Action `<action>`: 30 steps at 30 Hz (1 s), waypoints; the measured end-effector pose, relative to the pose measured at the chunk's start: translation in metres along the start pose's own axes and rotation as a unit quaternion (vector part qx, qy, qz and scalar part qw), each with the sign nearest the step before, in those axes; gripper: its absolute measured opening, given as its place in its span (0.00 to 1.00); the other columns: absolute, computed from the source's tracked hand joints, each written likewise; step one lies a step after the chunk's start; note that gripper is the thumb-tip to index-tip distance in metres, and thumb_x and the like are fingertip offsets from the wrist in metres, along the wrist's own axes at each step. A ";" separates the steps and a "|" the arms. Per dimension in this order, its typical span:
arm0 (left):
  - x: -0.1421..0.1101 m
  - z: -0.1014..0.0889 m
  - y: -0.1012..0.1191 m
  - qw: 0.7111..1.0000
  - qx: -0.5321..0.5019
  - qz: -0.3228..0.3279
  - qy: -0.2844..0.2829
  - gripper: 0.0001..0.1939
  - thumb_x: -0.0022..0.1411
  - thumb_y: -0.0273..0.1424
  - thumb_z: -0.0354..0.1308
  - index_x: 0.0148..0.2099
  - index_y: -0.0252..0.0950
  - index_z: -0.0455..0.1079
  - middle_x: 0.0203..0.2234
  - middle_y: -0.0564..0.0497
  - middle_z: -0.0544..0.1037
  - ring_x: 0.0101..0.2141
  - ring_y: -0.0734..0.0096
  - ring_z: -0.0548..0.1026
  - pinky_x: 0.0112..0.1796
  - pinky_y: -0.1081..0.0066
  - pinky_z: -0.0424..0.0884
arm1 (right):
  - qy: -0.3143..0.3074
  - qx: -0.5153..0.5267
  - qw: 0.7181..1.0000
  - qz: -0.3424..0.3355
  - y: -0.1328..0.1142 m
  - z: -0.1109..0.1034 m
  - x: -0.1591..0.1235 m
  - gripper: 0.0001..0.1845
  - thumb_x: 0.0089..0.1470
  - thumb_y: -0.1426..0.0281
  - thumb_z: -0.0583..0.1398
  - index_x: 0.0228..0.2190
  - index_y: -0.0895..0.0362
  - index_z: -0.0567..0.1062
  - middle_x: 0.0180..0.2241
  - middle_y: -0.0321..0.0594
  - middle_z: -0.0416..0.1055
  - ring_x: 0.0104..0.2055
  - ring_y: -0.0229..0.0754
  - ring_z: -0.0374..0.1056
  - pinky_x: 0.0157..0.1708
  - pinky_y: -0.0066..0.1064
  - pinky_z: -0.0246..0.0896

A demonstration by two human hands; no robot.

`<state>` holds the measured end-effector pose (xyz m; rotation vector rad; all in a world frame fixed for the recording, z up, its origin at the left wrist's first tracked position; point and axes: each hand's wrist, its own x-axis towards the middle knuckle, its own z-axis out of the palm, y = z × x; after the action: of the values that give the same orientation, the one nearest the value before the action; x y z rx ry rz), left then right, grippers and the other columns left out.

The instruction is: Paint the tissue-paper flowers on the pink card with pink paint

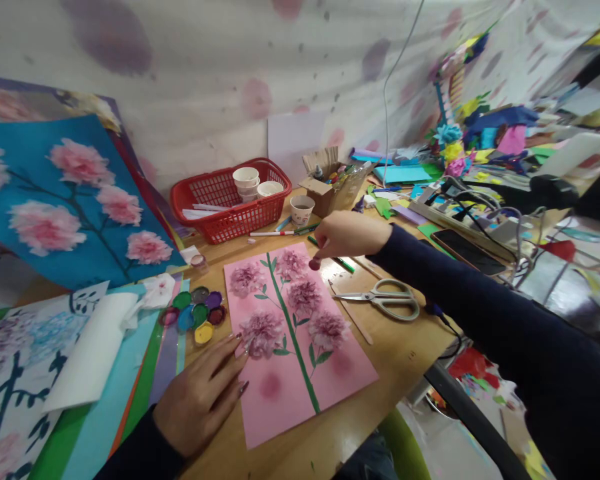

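A pink sheet [300, 373] lies on the wooden table, with a painted green stem, leaves and several ruffled purple-pink flowers [263, 332]. Two soft, darker pink round spots [271, 385] mark its lower part. My left hand [205, 390] rests flat at the sheet's left edge, fingers stretched out. Over the sheet's upper right corner, my right hand [337, 237] is closed on a small dabber with a dark red round tip [315, 265]; the fingers hide its upper part. Left of the sheet sits a cluster of small paint pots [203, 332] in several colours.
Scissors [380, 299] and a thin brush [353, 317] lie right of the sheet. Behind stand a red basket [220, 223], a paper cup [301, 210] and a cardboard box [325, 193]. A blue flower picture [75, 200] leans at left. A phone [467, 252] lies near cables.
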<state>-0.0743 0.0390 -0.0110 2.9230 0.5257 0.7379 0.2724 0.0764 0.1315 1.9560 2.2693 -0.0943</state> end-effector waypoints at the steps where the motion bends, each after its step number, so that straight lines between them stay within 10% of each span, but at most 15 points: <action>1: 0.000 0.000 0.000 1.000 0.000 0.003 -0.001 0.15 0.66 0.32 0.50 0.53 0.34 0.69 0.52 0.40 0.71 0.53 0.57 0.70 0.51 0.60 0.71 | 0.023 0.007 1.000 0.001 0.003 -0.005 -0.005 0.17 0.46 0.56 0.63 0.23 0.58 0.77 0.22 0.40 0.72 0.24 0.37 0.62 0.24 0.29 0.46; 14: -0.001 0.000 -0.002 1.000 0.009 0.010 -0.017 0.16 0.65 0.31 0.52 0.53 0.34 0.69 0.53 0.39 0.70 0.53 0.56 0.70 0.50 0.60 0.72 | 0.176 0.218 0.960 -0.006 0.002 0.052 -0.006 0.08 0.47 0.73 0.59 0.20 0.57 0.65 0.21 0.34 0.70 0.23 0.32 0.60 0.26 0.24 0.47; 30: -0.001 0.000 0.001 1.000 -0.001 -0.008 -0.004 0.15 0.64 0.30 0.52 0.51 0.34 0.71 0.52 0.40 0.72 0.52 0.57 0.71 0.50 0.61 0.72 | 0.184 0.214 0.959 0.036 -0.008 0.068 -0.005 0.07 0.42 0.74 0.56 0.18 0.56 0.62 0.18 0.34 0.65 0.22 0.34 0.57 0.25 0.26 0.46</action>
<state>-0.0743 0.0379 -0.0115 2.9153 0.5479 0.7254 0.2701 0.0610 0.0642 2.4465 2.5748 -0.2546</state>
